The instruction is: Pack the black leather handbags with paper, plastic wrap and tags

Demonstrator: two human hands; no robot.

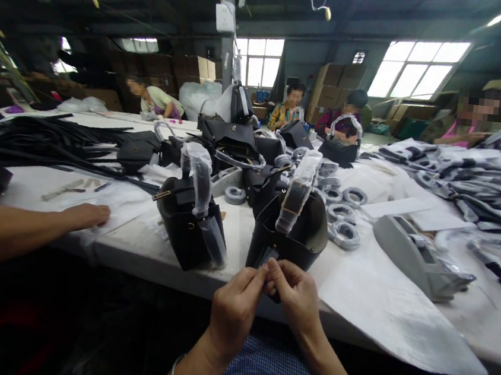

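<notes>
My left hand (pixel 236 299) and my right hand (pixel 296 288) meet at the near side of a black handbag (pixel 262 227). Thumbs and fingertips of both are closed on a small dark strap (pixel 270 255) partly covered in clear film; my fingers hide most of it. The handbag stands upright at the table's front edge, its mouth open, with its handle (pixel 297 195) wrapped in translucent film. To its left, a second black handbag (pixel 179 228) stands slightly tilted, with a film-wrapped handle and a gold-coloured metal fitting.
On the white table (pixel 245 235) lie several film-wrapped coils (pixel 344 235) and more black bags (pixel 229 134) behind. A grey tape dispenser (pixel 422 253) sits at right. A co-worker's hand (pixel 86 216) rests at left, near black straps (pixel 49 139). Several people work across the table.
</notes>
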